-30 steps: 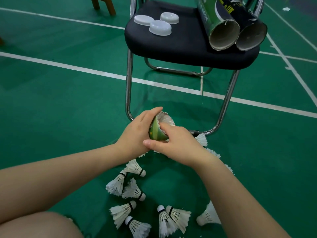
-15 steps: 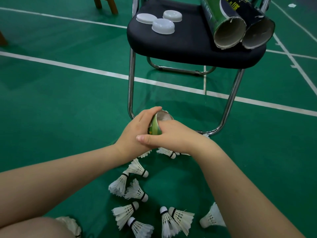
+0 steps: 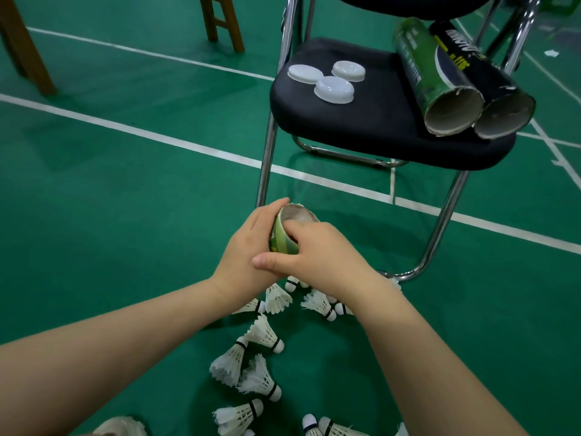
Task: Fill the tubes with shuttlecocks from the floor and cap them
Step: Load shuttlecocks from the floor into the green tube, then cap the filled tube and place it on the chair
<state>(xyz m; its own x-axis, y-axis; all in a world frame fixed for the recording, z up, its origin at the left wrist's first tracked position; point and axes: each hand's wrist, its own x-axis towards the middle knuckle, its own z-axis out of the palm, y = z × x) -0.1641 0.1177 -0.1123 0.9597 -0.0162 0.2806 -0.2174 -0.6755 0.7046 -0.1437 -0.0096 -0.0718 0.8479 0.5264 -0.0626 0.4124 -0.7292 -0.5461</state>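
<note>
Gripping a cardboard tube point(image 3: 281, 239) from its left side, the left hand point(image 3: 248, 250) has its fingers wrapped round the glossy green printed wall. The tube is low over the floor point(image 3: 125, 215), in front of the chair point(image 3: 377, 136) and above the scattered shuttlecocks point(image 3: 262, 336). Its long axis stands nearly upright, leaning a little away from the person, with the round open mouth facing up and toward the chair; the pale inner wall shows, and the lower end is hidden behind the hands.

The right hand point(image 3: 317, 251) covers the near rim, fingers bent over it into the opening and thumb lying across the left hand. Whether those fingers pinch anything inside cannot be told.

The shuttlecocks are white and feathery with rounded corks ringed in black, lying on their sides at mixed angles. On the padded black seat lie three smooth white plastic caps point(image 3: 334, 89) and two more tubes side by side, touching: a green tube point(image 3: 437, 89) and a black tube point(image 3: 490, 99), both with frayed open mouths pointing toward the person.
</note>
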